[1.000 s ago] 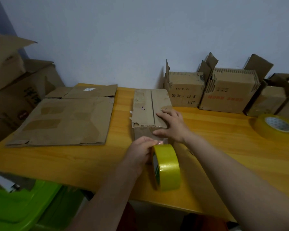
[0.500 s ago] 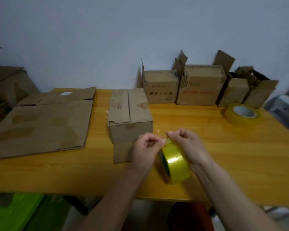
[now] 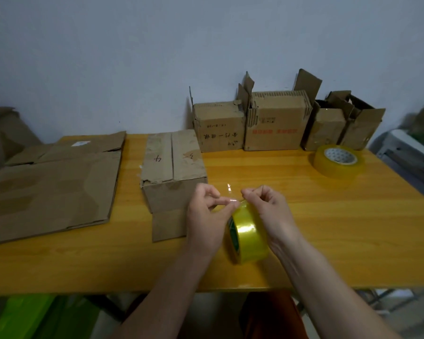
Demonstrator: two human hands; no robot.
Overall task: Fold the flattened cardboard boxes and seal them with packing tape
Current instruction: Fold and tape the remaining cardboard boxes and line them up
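Note:
A folded cardboard box (image 3: 173, 167) lies on the wooden table (image 3: 328, 228), its top flaps closed and one flap hanging down onto the table in front. Just right of it a yellow tape roll (image 3: 249, 234) stands on edge. My left hand (image 3: 207, 216) and my right hand (image 3: 269, 211) are both at the top of the roll, fingers curled, pinching the loose clear tape end between them. Neither hand touches the box.
Flattened cardboard sheets (image 3: 49, 187) lie on the table's left. Three open boxes (image 3: 277, 121) stand along the back wall. A second tape roll (image 3: 338, 161) lies flat at the right. A green bin (image 3: 22, 319) sits below the table's front edge.
My right hand left the box top and came to the tape roll. Both hands now pick at the tape end, and the camera view has shifted right.

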